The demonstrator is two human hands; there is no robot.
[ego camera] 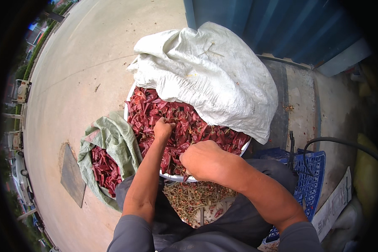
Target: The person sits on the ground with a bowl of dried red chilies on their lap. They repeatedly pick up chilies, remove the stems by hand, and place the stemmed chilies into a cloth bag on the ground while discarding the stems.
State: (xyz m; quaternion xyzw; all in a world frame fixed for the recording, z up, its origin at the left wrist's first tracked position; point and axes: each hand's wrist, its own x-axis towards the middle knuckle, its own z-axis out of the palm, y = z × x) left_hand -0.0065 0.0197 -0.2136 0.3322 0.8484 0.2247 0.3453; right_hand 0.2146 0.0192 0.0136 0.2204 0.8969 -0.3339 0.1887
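Observation:
Dried red chili peppers [182,123] fill a wide white basin [178,178] in front of me. A white woven sack [208,72] lies over the far side of the basin. My left hand [163,127] is among the peppers left of the middle, its fingertips at some stems; whether it grips one is hard to tell. My right hand [201,157] is curled at the near rim, with a dark red pepper [186,177] showing below its fingers; the fingers are mostly hidden. A green woven sack [113,135] of dried peppers [105,168] stands left of the basin.
Loose stems and bits [195,197] lie on the ground between my legs. A blue plastic crate [310,186] and a black hose [337,139] are at the right. A flat grey board [73,176] lies at the left. Blue corrugated metal [289,28] rises behind the white sack.

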